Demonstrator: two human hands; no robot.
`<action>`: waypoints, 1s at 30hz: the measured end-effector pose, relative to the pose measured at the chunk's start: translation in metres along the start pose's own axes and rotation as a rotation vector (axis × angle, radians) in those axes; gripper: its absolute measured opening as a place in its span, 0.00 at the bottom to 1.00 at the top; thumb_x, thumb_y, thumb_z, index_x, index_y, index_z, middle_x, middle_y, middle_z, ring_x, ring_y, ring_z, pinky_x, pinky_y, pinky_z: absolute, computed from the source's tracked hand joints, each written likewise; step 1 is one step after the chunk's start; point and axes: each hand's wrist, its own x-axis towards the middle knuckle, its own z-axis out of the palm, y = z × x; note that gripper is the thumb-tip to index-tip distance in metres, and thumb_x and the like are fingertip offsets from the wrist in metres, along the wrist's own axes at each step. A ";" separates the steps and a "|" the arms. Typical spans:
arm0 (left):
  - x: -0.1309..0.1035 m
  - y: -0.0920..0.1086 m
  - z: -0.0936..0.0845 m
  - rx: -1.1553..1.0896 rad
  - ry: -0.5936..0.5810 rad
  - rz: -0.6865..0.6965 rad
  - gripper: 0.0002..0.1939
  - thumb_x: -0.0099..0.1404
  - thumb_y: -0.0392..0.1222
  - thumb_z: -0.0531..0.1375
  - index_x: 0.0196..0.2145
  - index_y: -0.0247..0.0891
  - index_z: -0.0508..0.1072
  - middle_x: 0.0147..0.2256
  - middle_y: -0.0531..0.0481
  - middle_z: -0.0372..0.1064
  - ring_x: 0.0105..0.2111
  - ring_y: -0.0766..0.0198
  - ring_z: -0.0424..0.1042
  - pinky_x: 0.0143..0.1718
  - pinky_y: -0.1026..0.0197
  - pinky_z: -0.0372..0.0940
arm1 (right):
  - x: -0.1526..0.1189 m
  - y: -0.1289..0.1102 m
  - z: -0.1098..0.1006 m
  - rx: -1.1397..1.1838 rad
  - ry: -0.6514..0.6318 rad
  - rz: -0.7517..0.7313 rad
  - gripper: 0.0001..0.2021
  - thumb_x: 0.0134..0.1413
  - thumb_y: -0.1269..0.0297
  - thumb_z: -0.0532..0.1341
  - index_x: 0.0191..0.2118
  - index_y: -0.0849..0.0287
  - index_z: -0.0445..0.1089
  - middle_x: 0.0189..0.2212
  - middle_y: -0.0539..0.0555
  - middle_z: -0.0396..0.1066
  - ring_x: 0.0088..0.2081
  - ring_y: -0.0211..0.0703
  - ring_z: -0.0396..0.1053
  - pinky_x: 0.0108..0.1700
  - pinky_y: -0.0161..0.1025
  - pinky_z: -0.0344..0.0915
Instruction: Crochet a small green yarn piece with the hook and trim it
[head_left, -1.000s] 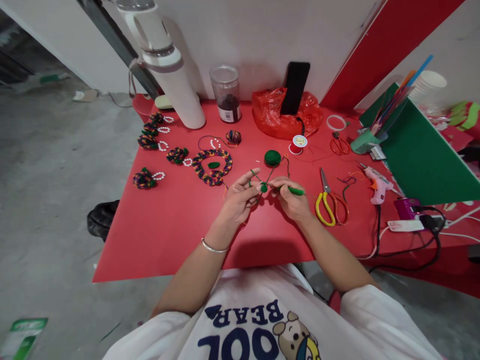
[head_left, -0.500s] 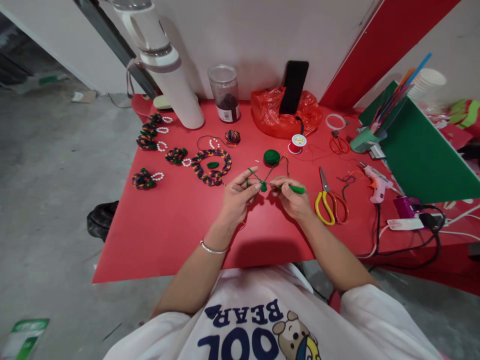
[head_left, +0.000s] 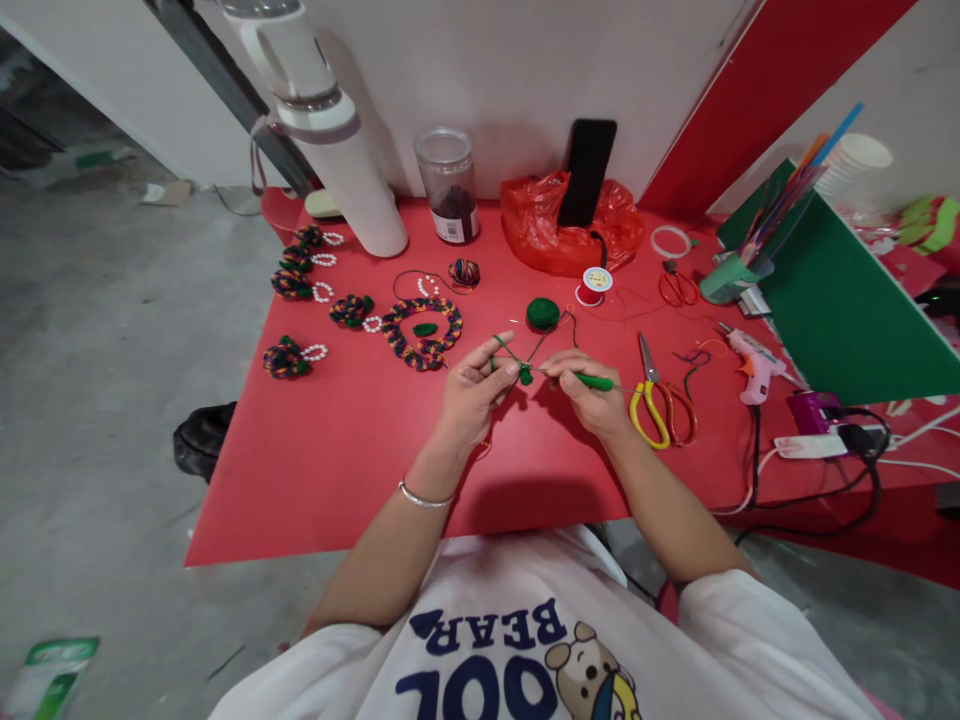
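My left hand [head_left: 474, 388] pinches a small green crocheted piece [head_left: 526, 375] between thumb and finger, with green yarn looped over its raised index finger. In my right hand [head_left: 587, 392] is a crochet hook with a green handle [head_left: 596, 382]; its thin metal tip reaches into the green piece. From there yarn runs up to a green yarn ball [head_left: 542, 313] just beyond the hands. Left of my hands a multicoloured crocheted strip [head_left: 399, 350] lies in a loop around a small green leaf-shaped piece [head_left: 425, 329].
Several yarn flowers with white bead loops [head_left: 285, 357] lie at the left. Scissors with yellow handles [head_left: 649, 405] and a pink glue gun [head_left: 757, 366] lie right. A white tumbler [head_left: 352, 190], a jar [head_left: 454, 205] and a phone on a red plastic bag [head_left: 517, 235] stand behind.
The crochet hook and my right hand have shifted very slightly at the green piece, showing more of the metal shaft. Everything else stays nearly the same.
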 end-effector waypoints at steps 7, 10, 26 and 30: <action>0.001 -0.002 -0.003 0.019 -0.024 -0.015 0.28 0.49 0.40 0.76 0.50 0.38 0.80 0.25 0.54 0.73 0.17 0.77 0.58 0.17 0.70 0.48 | 0.003 -0.012 -0.002 -0.104 -0.069 -0.086 0.08 0.65 0.57 0.65 0.40 0.49 0.81 0.39 0.53 0.80 0.43 0.44 0.76 0.50 0.45 0.72; 0.002 -0.004 -0.004 0.034 -0.018 -0.013 0.29 0.50 0.40 0.76 0.51 0.39 0.80 0.26 0.53 0.74 0.17 0.77 0.58 0.17 0.70 0.49 | 0.002 -0.017 0.003 -0.140 -0.071 -0.085 0.08 0.64 0.56 0.65 0.40 0.50 0.81 0.40 0.54 0.80 0.43 0.43 0.76 0.50 0.45 0.73; 0.000 -0.001 -0.005 0.093 -0.053 -0.048 0.38 0.47 0.38 0.76 0.57 0.37 0.76 0.25 0.53 0.75 0.18 0.74 0.62 0.18 0.69 0.51 | -0.002 0.016 0.002 0.185 -0.065 0.108 0.13 0.58 0.47 0.68 0.41 0.48 0.82 0.36 0.52 0.77 0.33 0.40 0.71 0.36 0.39 0.69; -0.001 0.003 -0.003 0.045 -0.070 -0.073 0.37 0.47 0.36 0.75 0.57 0.37 0.76 0.23 0.54 0.73 0.17 0.75 0.57 0.17 0.69 0.46 | -0.001 0.016 -0.004 0.204 -0.087 0.129 0.11 0.56 0.49 0.70 0.41 0.47 0.82 0.39 0.51 0.79 0.32 0.38 0.72 0.37 0.38 0.70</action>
